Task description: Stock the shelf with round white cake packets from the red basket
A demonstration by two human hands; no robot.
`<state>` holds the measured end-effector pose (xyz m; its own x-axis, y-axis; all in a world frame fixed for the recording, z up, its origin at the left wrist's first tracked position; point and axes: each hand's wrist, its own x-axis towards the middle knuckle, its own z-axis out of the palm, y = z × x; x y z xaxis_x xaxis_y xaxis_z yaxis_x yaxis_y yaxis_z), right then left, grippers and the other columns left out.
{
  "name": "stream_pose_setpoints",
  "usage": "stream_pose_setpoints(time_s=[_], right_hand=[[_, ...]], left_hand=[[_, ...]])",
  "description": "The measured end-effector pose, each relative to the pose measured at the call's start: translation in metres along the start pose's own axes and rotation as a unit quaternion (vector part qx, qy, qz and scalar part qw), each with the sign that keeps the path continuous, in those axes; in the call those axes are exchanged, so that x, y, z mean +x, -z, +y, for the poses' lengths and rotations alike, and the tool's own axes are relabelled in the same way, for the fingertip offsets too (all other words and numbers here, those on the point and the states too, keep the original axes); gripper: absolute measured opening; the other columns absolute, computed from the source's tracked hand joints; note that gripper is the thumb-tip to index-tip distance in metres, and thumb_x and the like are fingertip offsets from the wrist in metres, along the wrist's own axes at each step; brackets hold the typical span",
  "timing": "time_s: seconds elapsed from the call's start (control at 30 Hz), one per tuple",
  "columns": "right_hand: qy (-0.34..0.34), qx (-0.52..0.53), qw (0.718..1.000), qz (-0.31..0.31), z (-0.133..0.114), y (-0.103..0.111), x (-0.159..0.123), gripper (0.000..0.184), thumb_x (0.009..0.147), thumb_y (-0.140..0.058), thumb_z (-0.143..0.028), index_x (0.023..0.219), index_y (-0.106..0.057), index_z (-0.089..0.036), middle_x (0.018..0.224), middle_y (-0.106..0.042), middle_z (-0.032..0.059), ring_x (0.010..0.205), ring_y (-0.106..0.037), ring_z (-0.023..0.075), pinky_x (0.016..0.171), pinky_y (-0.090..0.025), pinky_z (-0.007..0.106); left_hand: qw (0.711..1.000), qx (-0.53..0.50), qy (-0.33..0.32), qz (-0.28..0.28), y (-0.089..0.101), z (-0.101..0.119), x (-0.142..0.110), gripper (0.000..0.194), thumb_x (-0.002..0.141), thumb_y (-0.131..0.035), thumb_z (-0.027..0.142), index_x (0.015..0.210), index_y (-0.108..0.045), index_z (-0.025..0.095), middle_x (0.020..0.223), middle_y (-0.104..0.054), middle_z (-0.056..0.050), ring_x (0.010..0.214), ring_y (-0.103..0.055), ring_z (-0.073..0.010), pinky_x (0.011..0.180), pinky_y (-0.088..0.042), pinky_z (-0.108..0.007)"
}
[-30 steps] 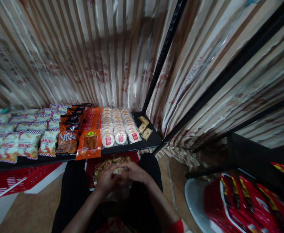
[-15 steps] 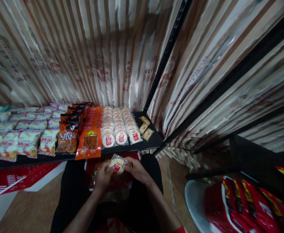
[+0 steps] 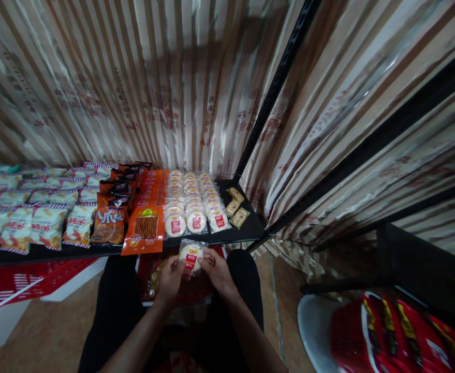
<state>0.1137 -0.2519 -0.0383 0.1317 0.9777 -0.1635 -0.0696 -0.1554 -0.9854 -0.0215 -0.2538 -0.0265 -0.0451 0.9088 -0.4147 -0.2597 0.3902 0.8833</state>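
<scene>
Between my hands is a round white packaged rice cracker [image 3: 190,255] in a clear wrapper with a red label facing up. My left hand [image 3: 171,277] pinches its left edge, and my right hand [image 3: 215,269] grips the right edge. Just beyond, on the black shelf [image 3: 246,232], similar packaged crackers [image 3: 195,221] stand in three rows. To their left lies an orange snack packet [image 3: 145,228] with brown sticks showing through its window. Several small yellowish packets [image 3: 239,217] lie at the shelf's right end.
Orange-and-black snack bags [image 3: 108,225] and white snack bags [image 3: 48,225] fill the shelf's left part. A red basket [image 3: 144,290] sits below my hands between my knees. Black rack posts [image 3: 277,88] rise at the right, near another red basket [image 3: 346,331] with red packets.
My hands have turned the packaged cracker flatter and straighter, its label now facing up. The view has shifted slightly, moving the shelf's right end a little rightward.
</scene>
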Motion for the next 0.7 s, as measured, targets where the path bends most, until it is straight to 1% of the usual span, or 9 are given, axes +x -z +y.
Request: stream_pose_setpoints(time_s=[0.2, 0.3, 0.37, 0.43, 0.53, 0.6, 0.7], right_hand=[[0.03, -0.022, 0.999, 0.031, -0.004, 0.002, 0.011, 0.026, 0.067, -0.06, -0.035, 0.087, -0.057, -0.019, 0.074, -0.063, 0.0008, 0.067, -0.06, 0.0151, 0.063, -0.049, 0.028], [0.044, -0.047, 0.997, 0.038, -0.004, 0.007, 0.019, 0.03, 0.068, -0.059, -0.035, 0.092, -0.058, -0.019, 0.078, -0.064, 0.0017, 0.069, -0.061, 0.0155, 0.065, -0.05, 0.028], [0.053, -0.062, 0.996, 0.04, -0.004, 0.01, 0.024, 0.03, 0.068, -0.058, -0.036, 0.094, -0.058, -0.019, 0.078, -0.064, 0.0018, 0.069, -0.061, 0.0156, 0.064, -0.05, 0.028], [0.057, -0.081, 0.994, 0.049, -0.006, 0.013, 0.028, 0.03, 0.069, -0.057, -0.036, 0.094, -0.058, -0.02, 0.079, -0.065, 0.0016, 0.069, -0.061, 0.0156, 0.064, -0.05, 0.028], [0.061, -0.111, 0.99, 0.061, -0.01, 0.016, 0.034, 0.03, 0.071, -0.055, -0.036, 0.097, -0.058, -0.021, 0.081, -0.065, 0.0013, 0.07, -0.061, 0.0155, 0.064, -0.05, 0.028], [0.069, -0.13, 0.987, 0.065, -0.014, 0.018, 0.038, 0.031, 0.072, -0.054, -0.036, 0.099, -0.058, -0.02, 0.081, -0.064, 0.0017, 0.07, -0.06, 0.0155, 0.065, -0.05, 0.028], [0.085, -0.155, 0.981, 0.079, -0.02, 0.021, 0.044, 0.033, 0.073, -0.053, -0.036, 0.101, -0.058, -0.018, 0.083, -0.064, 0.0029, 0.072, -0.06, 0.0157, 0.068, -0.05, 0.028]], left_hand=[[1.0, 0.001, -0.01, -0.027, -0.009, 0.006, 0.004, 0.035, 0.068, -0.061, 0.033, 0.095, -0.05, 0.013, 0.079, -0.065, -0.006, 0.053, -0.061, -0.0121, 0.048, -0.049, -0.023], [0.997, 0.05, -0.049, -0.037, -0.01, 0.006, 0.005, 0.038, 0.071, -0.057, 0.031, 0.103, -0.048, 0.013, 0.094, -0.063, -0.01, 0.06, -0.063, -0.0133, 0.052, -0.05, -0.025], [0.99, 0.113, -0.083, -0.03, -0.01, 0.005, 0.004, 0.039, 0.073, -0.052, 0.028, 0.109, -0.047, 0.014, 0.105, -0.06, -0.012, 0.066, -0.063, -0.0136, 0.056, -0.051, -0.027], [0.974, 0.192, -0.124, -0.01, -0.011, 0.005, 0.003, 0.039, 0.074, -0.048, 0.023, 0.112, -0.047, 0.015, 0.111, -0.057, -0.012, 0.07, -0.062, -0.0129, 0.066, -0.052, -0.029], [0.935, 0.291, -0.203, 0.01, -0.014, 0.007, 0.001, 0.038, 0.075, -0.045, 0.019, 0.112, -0.049, 0.016, 0.11, -0.056, -0.01, 0.079, -0.061, -0.014, 0.081, -0.049, -0.034], [0.915, 0.324, -0.242, 0.011, -0.017, 0.009, 0.001, 0.037, 0.076, -0.042, 0.019, 0.113, -0.048, 0.015, 0.111, -0.055, -0.011, 0.083, -0.061, -0.015, 0.085, -0.047, -0.036], [0.9, 0.342, -0.27, 0.009, -0.022, 0.009, 0.003, 0.038, 0.078, -0.039, 0.018, 0.115, -0.047, 0.015, 0.117, -0.05, -0.012, 0.085, -0.061, -0.0151, 0.084, -0.048, -0.035]])
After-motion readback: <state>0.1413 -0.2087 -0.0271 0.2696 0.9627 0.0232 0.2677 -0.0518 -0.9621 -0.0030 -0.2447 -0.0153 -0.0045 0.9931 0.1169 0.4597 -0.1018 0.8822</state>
